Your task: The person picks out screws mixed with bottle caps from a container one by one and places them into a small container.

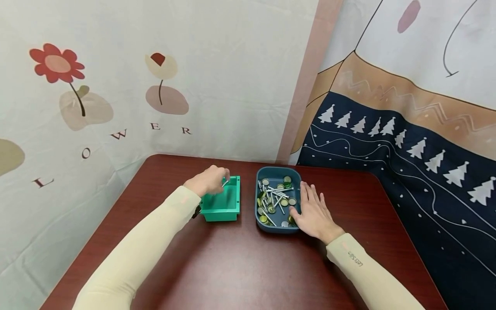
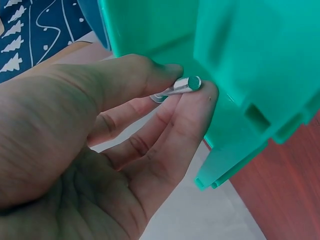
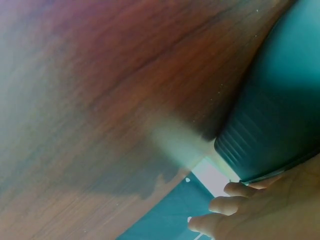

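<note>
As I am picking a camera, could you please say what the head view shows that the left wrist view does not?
Only the head view: the right hand, and the metal pins and bottle caps in the blue tray.
Only the left wrist view: the palm of the left hand and the round end of the held pin.
Both: the left hand, held pin, green bin and tree-print cloth.

1. Head view: bright, evenly lit, sharp; diffuse glare on the tabletop (image 1: 248,262), soft shadows beside the sleeves (image 1: 143,245).
2. Left wrist view: palm of left hand (image 2: 110,185) shaded.
3. Right wrist view: soft, low contrast; left edge hazy, shadow across tabletop.
</note>
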